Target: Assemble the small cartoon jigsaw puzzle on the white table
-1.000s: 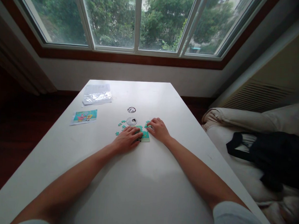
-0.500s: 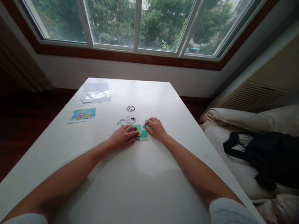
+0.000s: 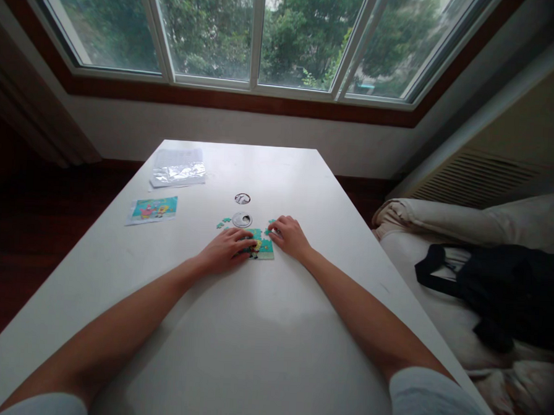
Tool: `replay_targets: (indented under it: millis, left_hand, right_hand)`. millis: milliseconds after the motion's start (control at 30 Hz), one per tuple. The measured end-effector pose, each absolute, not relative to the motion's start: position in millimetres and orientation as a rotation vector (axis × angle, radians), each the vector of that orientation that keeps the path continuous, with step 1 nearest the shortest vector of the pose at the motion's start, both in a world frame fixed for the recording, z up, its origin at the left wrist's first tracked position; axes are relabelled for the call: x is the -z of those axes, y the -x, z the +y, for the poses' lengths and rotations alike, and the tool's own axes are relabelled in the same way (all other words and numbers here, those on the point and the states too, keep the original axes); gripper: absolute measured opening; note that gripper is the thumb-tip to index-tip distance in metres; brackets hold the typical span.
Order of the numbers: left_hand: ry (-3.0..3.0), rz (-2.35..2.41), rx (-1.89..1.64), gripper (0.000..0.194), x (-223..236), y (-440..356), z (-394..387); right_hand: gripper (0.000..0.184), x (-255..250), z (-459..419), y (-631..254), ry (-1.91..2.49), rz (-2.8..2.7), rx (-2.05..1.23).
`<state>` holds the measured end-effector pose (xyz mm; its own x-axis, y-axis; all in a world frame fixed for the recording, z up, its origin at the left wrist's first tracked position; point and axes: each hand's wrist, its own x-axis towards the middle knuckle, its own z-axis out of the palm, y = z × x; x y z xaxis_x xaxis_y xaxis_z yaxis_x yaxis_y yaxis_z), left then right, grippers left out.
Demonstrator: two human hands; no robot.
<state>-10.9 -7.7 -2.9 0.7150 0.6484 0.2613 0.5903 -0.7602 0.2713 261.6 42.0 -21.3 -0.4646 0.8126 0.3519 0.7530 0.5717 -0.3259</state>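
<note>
A partly assembled jigsaw puzzle (image 3: 266,250) in green and teal, with a yellow figure on it, lies on the white table. My left hand (image 3: 226,249) rests over its left part, fingers spread and flat, hiding that side. At the puzzle's upper right, my right hand (image 3: 288,236) has its thumb and fingers bent together around a small green puzzle piece (image 3: 268,232), mostly covered by the fingertips. A few loose puzzle pieces (image 3: 227,220) lie beyond my left hand. Just past the puzzle is a round grey-and-white disc (image 3: 242,219).
Another round disc (image 3: 243,198) lies farther back. At left are a printed picture sheet (image 3: 154,208) and a clear plastic bag with paper (image 3: 179,167). The white table (image 3: 260,343) faces a window. Dark clothing (image 3: 509,294) lies on the sofa at right.
My left hand has slid left, uncovering more of the puzzle's yellow figure and covering loose pieces beside it. My right hand stays at the puzzle's right edge. The view has shifted slightly.
</note>
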Motion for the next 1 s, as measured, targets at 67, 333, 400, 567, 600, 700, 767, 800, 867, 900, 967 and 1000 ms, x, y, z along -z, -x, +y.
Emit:
replay_targets:
  millis: [67, 333, 400, 567, 600, 700, 767, 800, 867, 900, 967, 1000]
  left_hand:
    - [-2.754, 0.992, -0.516, 0.039, 3.5, 11.3, -7.0]
    - [-2.762, 0.998, -0.488, 0.039, 3.1, 11.6, -7.0]
    - [-2.764, 0.999, -0.481, 0.039, 2.9, 11.5, -7.3]
    - [-2.762, 1.003, -0.478, 0.04, 3.1, 11.5, -7.5]
    - [-2.761, 1.003, -0.474, 0.04, 3.0, 11.5, -7.5]
    - [-2.758, 1.004, -0.468, 0.04, 2.6, 11.6, -7.6]
    - [-2.755, 1.003, -0.476, 0.04, 2.6, 11.5, -7.6]
    - [-2.754, 1.001, -0.483, 0.04, 2.7, 11.5, -7.6]
    - [-2.75, 1.001, -0.496, 0.04, 3.1, 11.3, -7.5]
    - [-2.748, 1.001, -0.501, 0.04, 3.4, 11.2, -7.4]
    - [-2.748, 1.002, -0.505, 0.04, 3.9, 11.1, -7.2]
    - [-2.749, 1.004, -0.505, 0.04, 4.1, 11.0, -7.1]
  right_hand:
    - [0.008, 21.5, 42.2, -260.4, 1.261, -2.326, -0.173]
    - [0.018, 24.2, 39.9, -259.5, 1.074, -2.062, -0.51]
    - [0.028, 23.5, 38.8, -259.2, 1.019, -2.009, -0.589]
    - [0.018, 22.0, 36.8, -256.5, 1.083, -1.914, -0.673]
    - [0.017, 22.2, 36.6, -255.9, 1.118, -1.878, -0.698]
    - [0.015, 22.8, 35.8, -254.8, 1.161, -1.837, -0.752]
    - [0.014, 22.4, 35.1, -254.4, 1.154, -1.864, -0.754]
    - [0.014, 22.1, 34.7, -254.3, 1.152, -1.88, -0.75]
    - [0.013, 21.7, 34.4, -254.1, 1.153, -1.894, -0.761]
    - [0.012, 22.0, 34.5, -254.0, 1.151, -1.891, -0.781]
    - [0.011, 23.4, 35.3, -254.1, 1.143, -1.887, -0.821]
    - [0.01, 24.3, 35.9, -254.1, 1.139, -1.893, -0.826]
